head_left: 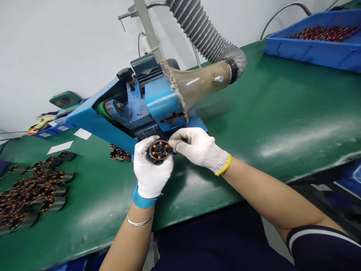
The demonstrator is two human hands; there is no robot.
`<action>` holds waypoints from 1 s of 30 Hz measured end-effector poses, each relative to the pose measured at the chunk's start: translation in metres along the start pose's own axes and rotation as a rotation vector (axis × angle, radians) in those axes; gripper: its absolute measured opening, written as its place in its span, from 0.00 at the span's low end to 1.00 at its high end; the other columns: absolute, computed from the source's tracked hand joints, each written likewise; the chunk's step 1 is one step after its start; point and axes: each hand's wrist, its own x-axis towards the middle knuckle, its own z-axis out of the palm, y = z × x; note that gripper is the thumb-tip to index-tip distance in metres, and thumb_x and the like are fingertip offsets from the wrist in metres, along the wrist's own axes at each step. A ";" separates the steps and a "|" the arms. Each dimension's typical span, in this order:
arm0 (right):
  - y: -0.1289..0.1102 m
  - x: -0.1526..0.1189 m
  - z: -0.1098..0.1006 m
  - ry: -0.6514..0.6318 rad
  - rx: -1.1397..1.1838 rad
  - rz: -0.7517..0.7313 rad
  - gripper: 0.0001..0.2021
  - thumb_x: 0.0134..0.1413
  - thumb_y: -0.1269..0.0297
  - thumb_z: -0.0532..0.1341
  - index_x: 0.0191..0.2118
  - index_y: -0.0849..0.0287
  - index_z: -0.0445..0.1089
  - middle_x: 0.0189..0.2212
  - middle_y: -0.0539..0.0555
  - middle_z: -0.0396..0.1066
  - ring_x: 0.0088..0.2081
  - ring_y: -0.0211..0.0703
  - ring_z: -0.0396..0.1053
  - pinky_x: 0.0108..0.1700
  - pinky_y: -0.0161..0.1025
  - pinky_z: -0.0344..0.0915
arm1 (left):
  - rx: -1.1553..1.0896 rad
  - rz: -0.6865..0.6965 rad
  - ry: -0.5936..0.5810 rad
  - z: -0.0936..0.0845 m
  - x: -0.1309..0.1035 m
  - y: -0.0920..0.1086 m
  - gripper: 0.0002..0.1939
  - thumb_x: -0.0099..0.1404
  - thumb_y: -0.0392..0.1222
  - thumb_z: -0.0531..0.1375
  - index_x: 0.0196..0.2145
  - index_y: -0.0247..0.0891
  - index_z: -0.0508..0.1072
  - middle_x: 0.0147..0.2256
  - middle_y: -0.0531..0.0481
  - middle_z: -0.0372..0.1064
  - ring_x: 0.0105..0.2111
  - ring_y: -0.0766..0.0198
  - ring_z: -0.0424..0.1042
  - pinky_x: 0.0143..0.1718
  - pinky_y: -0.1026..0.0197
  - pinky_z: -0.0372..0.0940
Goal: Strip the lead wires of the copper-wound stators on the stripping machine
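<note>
White-trimmed navy sleeve, gloved left hand clasping one copper-wound core, gloved right hand with fingertips pressed together at its rim, similar cores on green bench, blue machine just beyond, grey hose behind.

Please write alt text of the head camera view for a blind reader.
A gloved left hand holds a round part with orange coils, while the gloved right hand is at its edge. Behind, a blue machine with a grey hose stands on a green table; similar parts lie at left.
</note>
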 end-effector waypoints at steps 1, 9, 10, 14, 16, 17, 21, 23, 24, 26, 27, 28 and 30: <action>0.001 0.002 -0.001 0.029 0.035 -0.022 0.07 0.54 0.63 0.61 0.31 0.62 0.72 0.25 0.49 0.72 0.28 0.36 0.69 0.33 0.35 0.68 | 0.021 0.013 -0.021 -0.001 0.000 0.000 0.28 0.47 0.34 0.67 0.48 0.39 0.66 0.44 0.48 0.70 0.46 0.57 0.74 0.52 0.50 0.69; -0.006 0.009 -0.022 0.282 0.116 0.125 0.07 0.50 0.62 0.64 0.30 0.61 0.71 0.24 0.49 0.71 0.25 0.35 0.67 0.33 0.37 0.71 | 0.040 -0.061 0.081 0.003 -0.001 0.002 0.30 0.47 0.41 0.71 0.47 0.37 0.68 0.44 0.47 0.69 0.44 0.58 0.74 0.49 0.52 0.71; -0.007 0.007 -0.017 0.203 0.065 0.124 0.10 0.47 0.61 0.67 0.34 0.61 0.72 0.28 0.51 0.74 0.28 0.37 0.70 0.35 0.39 0.72 | 0.044 -0.063 0.093 0.004 -0.001 0.001 0.30 0.47 0.42 0.71 0.47 0.37 0.68 0.43 0.47 0.69 0.44 0.58 0.74 0.49 0.52 0.71; -0.003 -0.003 0.013 0.072 0.051 0.095 0.33 0.35 0.63 0.73 0.52 0.61 0.68 0.49 0.58 0.73 0.46 0.47 0.74 0.50 0.45 0.72 | 0.109 -0.057 0.118 0.011 0.001 -0.002 0.28 0.46 0.44 0.71 0.45 0.38 0.68 0.41 0.48 0.70 0.43 0.57 0.74 0.47 0.52 0.70; 0.000 -0.002 0.023 0.081 0.085 0.085 0.37 0.33 0.65 0.73 0.54 0.61 0.66 0.52 0.58 0.71 0.50 0.49 0.72 0.54 0.45 0.71 | 0.122 -0.070 0.119 0.015 0.004 -0.001 0.28 0.46 0.45 0.72 0.44 0.39 0.68 0.41 0.48 0.70 0.42 0.57 0.74 0.46 0.53 0.70; 0.001 0.000 0.025 0.098 0.100 0.082 0.36 0.34 0.66 0.73 0.54 0.61 0.66 0.51 0.58 0.72 0.50 0.49 0.72 0.54 0.45 0.70 | 0.124 -0.075 0.116 0.017 0.006 0.000 0.28 0.46 0.46 0.72 0.44 0.39 0.69 0.41 0.48 0.70 0.42 0.57 0.74 0.45 0.54 0.70; 0.003 0.009 0.024 0.176 0.166 0.076 0.28 0.42 0.65 0.69 0.51 0.65 0.66 0.46 0.58 0.74 0.47 0.47 0.74 0.53 0.44 0.71 | 0.178 -0.088 0.116 0.025 0.017 0.007 0.26 0.47 0.49 0.71 0.42 0.38 0.70 0.40 0.47 0.72 0.42 0.57 0.75 0.45 0.54 0.70; 0.005 0.012 0.023 0.207 0.193 0.044 0.26 0.43 0.63 0.69 0.50 0.64 0.67 0.46 0.58 0.74 0.48 0.47 0.73 0.54 0.44 0.70 | 0.222 -0.091 0.124 0.029 0.021 0.011 0.24 0.49 0.51 0.69 0.40 0.37 0.70 0.39 0.47 0.72 0.41 0.56 0.75 0.45 0.54 0.69; 0.007 0.013 0.023 0.217 0.207 0.029 0.25 0.43 0.62 0.69 0.49 0.63 0.67 0.45 0.57 0.74 0.48 0.46 0.73 0.54 0.44 0.70 | 0.238 -0.092 0.126 0.030 0.023 0.012 0.24 0.50 0.52 0.69 0.40 0.36 0.71 0.39 0.47 0.73 0.41 0.56 0.75 0.45 0.54 0.69; 0.010 0.013 0.023 0.237 0.241 0.005 0.23 0.44 0.62 0.68 0.48 0.62 0.66 0.44 0.56 0.74 0.48 0.45 0.73 0.54 0.43 0.70 | 0.249 -0.086 0.128 0.033 0.025 0.014 0.24 0.49 0.54 0.69 0.39 0.36 0.71 0.38 0.47 0.73 0.40 0.56 0.75 0.45 0.54 0.69; 0.011 0.013 0.023 0.245 0.254 -0.006 0.22 0.45 0.62 0.68 0.47 0.61 0.66 0.44 0.55 0.74 0.48 0.45 0.73 0.54 0.43 0.70 | 0.245 -0.080 0.127 0.035 0.025 0.015 0.25 0.49 0.54 0.69 0.39 0.36 0.71 0.38 0.47 0.73 0.40 0.57 0.75 0.45 0.54 0.69; 0.013 0.013 0.023 0.255 0.265 -0.018 0.22 0.45 0.62 0.68 0.47 0.60 0.66 0.44 0.54 0.74 0.48 0.44 0.73 0.54 0.42 0.70 | 0.236 -0.073 0.123 0.036 0.025 0.015 0.25 0.48 0.54 0.69 0.39 0.36 0.71 0.38 0.47 0.73 0.40 0.57 0.75 0.45 0.54 0.69; 0.015 0.012 0.023 0.277 0.278 -0.047 0.21 0.45 0.60 0.68 0.46 0.60 0.66 0.43 0.54 0.74 0.47 0.44 0.73 0.54 0.43 0.70 | 0.214 -0.063 0.111 0.038 0.025 0.016 0.26 0.48 0.55 0.69 0.40 0.36 0.71 0.39 0.47 0.73 0.40 0.57 0.76 0.45 0.54 0.69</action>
